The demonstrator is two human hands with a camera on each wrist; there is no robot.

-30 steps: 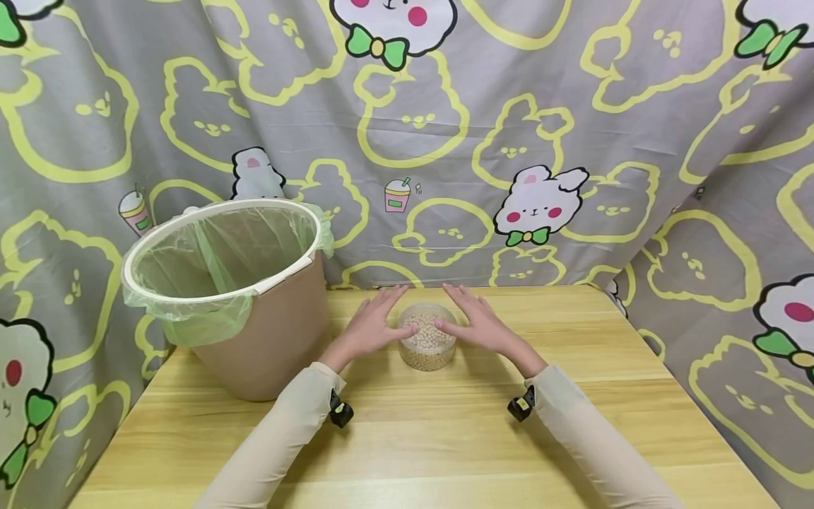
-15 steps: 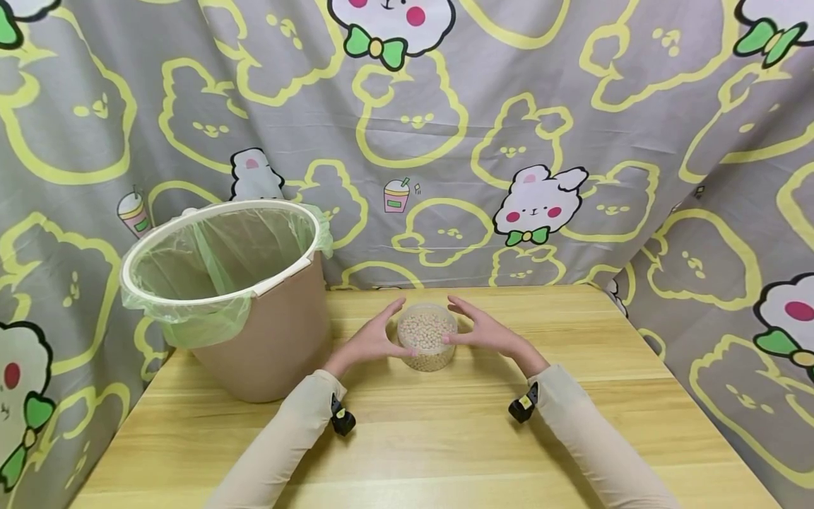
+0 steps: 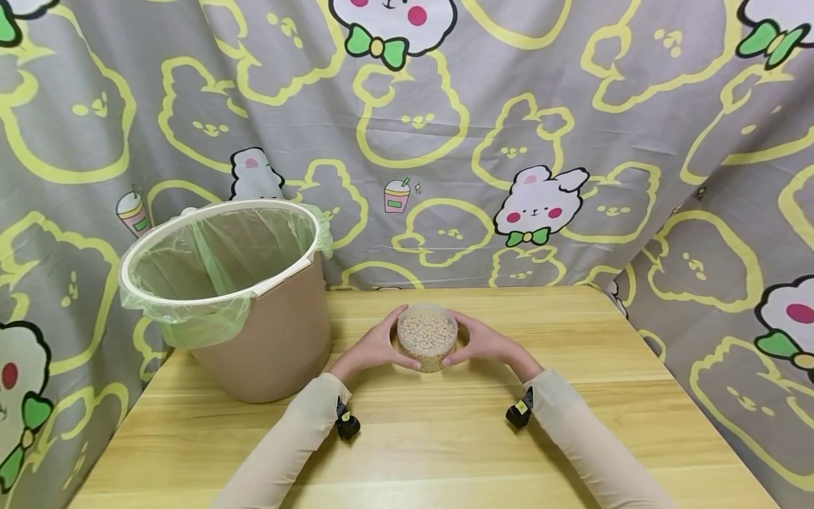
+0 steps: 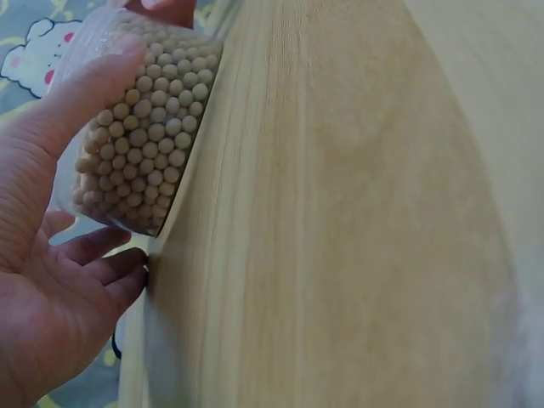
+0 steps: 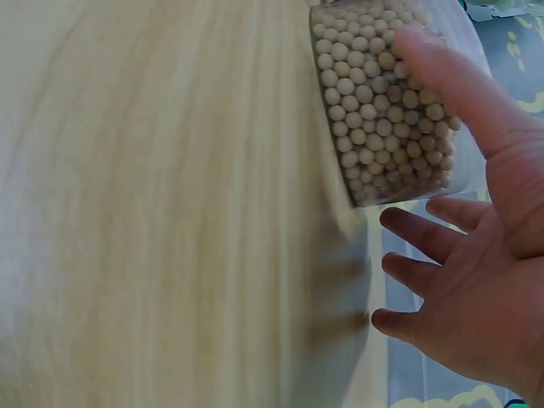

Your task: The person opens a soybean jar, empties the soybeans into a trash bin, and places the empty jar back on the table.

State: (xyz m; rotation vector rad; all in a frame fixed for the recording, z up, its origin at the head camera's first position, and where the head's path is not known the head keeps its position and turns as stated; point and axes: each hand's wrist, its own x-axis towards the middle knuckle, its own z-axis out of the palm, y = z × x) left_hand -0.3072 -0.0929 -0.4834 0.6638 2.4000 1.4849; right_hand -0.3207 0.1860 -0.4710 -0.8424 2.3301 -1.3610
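Note:
A clear round tub (image 3: 427,332) filled with small, beige, bean-like balls is at the back middle of the table, upright and without a lid. My left hand (image 3: 376,348) holds its left side, thumb across the front. From the right, my right hand (image 3: 485,342) grips it the same way, so the two thumbs come close together. In the left wrist view, the left thumb (image 4: 102,81) presses the wall of the tub (image 4: 153,127). The right wrist view has the right thumb (image 5: 463,85) against the tub (image 5: 382,110), its lower fingers spread below.
A brown trash bin (image 3: 273,339) with a white rim and pale green liner bag (image 3: 210,322) stands at the table's left. The wooden table (image 3: 432,445) meets a grey cartoon-print curtain (image 3: 439,141) at its back edge. Each wrist wears a small black camera (image 3: 347,424).
Both hands have come down from above the tub and closed in on its sides. Their thumbs have moved to its front wall. The bin has stayed put.

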